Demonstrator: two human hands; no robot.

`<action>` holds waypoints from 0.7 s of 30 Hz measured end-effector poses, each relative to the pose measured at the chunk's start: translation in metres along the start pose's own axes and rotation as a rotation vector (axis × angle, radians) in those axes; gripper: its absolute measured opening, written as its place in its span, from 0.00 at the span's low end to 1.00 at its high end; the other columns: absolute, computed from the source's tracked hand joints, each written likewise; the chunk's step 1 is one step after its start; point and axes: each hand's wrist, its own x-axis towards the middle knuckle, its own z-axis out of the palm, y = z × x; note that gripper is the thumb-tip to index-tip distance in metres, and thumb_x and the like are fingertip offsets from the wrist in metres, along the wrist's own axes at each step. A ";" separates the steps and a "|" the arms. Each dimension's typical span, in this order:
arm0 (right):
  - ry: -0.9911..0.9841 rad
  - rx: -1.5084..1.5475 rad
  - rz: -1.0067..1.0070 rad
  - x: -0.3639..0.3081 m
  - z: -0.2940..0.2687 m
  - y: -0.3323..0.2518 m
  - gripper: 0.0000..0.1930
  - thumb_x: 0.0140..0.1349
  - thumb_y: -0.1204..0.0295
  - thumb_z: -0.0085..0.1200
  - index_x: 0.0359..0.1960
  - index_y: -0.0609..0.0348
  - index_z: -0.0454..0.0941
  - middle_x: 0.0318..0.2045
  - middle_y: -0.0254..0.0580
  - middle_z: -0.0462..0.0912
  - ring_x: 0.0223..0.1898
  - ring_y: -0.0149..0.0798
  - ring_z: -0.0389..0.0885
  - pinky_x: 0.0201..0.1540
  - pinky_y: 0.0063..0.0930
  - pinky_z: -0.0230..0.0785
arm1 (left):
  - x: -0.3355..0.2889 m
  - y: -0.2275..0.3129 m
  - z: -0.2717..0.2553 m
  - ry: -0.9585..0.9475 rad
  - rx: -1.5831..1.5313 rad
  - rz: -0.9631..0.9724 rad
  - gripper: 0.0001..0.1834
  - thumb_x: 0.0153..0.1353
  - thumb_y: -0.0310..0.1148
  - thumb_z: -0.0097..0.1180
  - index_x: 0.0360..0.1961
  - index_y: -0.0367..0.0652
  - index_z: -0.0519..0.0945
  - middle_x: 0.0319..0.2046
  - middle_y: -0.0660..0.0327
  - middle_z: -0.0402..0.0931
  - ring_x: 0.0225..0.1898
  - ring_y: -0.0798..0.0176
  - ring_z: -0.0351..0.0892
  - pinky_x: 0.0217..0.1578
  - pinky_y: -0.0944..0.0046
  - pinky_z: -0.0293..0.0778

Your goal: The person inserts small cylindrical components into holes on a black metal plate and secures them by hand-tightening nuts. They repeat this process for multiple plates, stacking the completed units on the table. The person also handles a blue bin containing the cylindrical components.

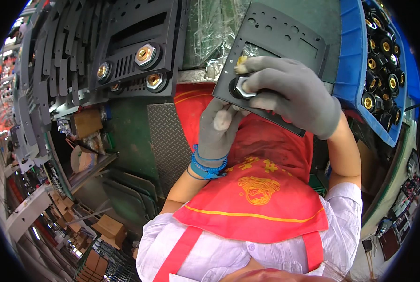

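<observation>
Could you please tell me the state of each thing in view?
Black panel: in hand, slanted
Hex nut: on a black fitting
Right hand: gloved, curled at hex nut
Left hand: gloved, at black panel's near edge
Blue bin: open, holding many fittings
Upper-left panel: fitted with gold-centred nuts

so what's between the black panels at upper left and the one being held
In the head view, crinkled clear plastic on the green work surface lies between them.
</observation>
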 end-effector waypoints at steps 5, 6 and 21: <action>-0.036 -0.296 -0.060 0.011 0.003 -0.008 0.18 0.50 0.68 0.67 0.44 0.51 0.80 0.51 0.37 0.81 0.47 0.46 0.80 0.53 0.37 0.70 | 0.006 0.006 0.013 0.068 -0.048 0.004 0.34 0.66 0.44 0.53 0.66 0.33 0.62 0.61 0.54 0.67 0.64 0.58 0.67 0.65 0.54 0.62; -0.036 -0.379 -0.084 0.010 0.000 -0.012 0.18 0.50 0.69 0.67 0.44 0.50 0.80 0.50 0.37 0.81 0.48 0.45 0.80 0.53 0.37 0.70 | 0.006 0.006 0.011 0.039 -0.058 -0.004 0.32 0.68 0.42 0.50 0.67 0.35 0.61 0.63 0.54 0.65 0.66 0.57 0.64 0.68 0.52 0.60; 0.067 -0.412 -0.197 0.013 0.004 -0.006 0.14 0.49 0.70 0.67 0.38 0.54 0.81 0.43 0.37 0.82 0.43 0.46 0.81 0.49 0.40 0.72 | 0.006 0.008 0.014 0.038 -0.042 -0.018 0.30 0.69 0.42 0.50 0.65 0.33 0.64 0.61 0.54 0.68 0.63 0.56 0.68 0.66 0.54 0.63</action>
